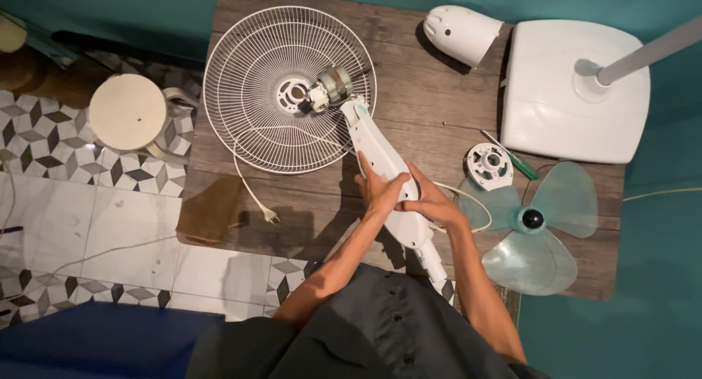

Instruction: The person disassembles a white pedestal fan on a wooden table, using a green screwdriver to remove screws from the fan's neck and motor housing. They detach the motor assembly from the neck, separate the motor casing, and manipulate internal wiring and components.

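- Dark shirt fills the near edge of the view, with both bare forearms reaching away from it over the wooden table.
- Left hand lies on the white fan neck housing, fingers stretched along its left side and curled lightly round it.
- Right hand clasps the same housing from the right, fingers bent around its lower part.
- That housing runs slantwise from near right to far left, ending at the bare motor, which rests over the middle of the white wire fan guard.
- White power cord trails from the guard to a plug near the table's left edge, beside a brown cloth.
- To the right lie a clear bluish fan blade, a round white plastic fitting and a green-handled screwdriver.
- Farther off sit the white motor cover and the square white fan base with its pole.
- On the tiled floor at left stands a round pale stool.
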